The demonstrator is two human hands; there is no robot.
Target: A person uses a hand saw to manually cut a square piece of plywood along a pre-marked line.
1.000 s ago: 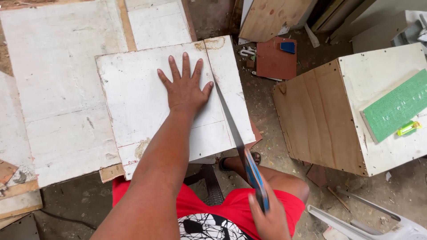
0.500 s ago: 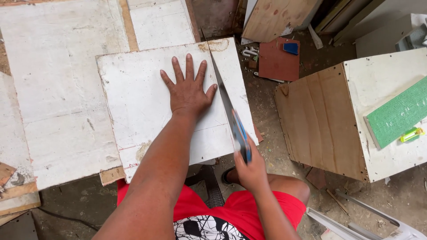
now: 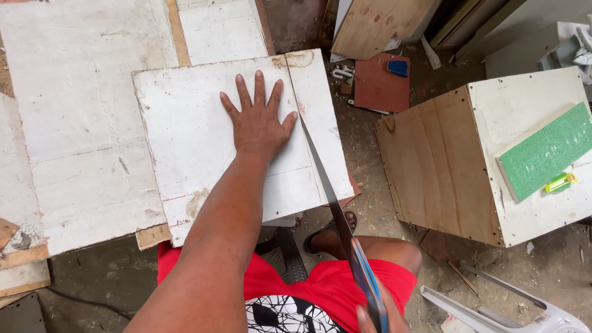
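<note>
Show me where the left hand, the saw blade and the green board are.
left hand [image 3: 259, 123], head view, on its back.
saw blade [image 3: 327, 185], head view, middle of the blade.
green board [image 3: 546, 151], head view, centre of its face.

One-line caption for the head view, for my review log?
Left hand pressed flat on a white-painted board while the right hand draws a handsaw along a cut near its right edge.

No packages, labels, signs or screens show anywhere around the white-painted square wooden board [image 3: 203, 142].
</note>
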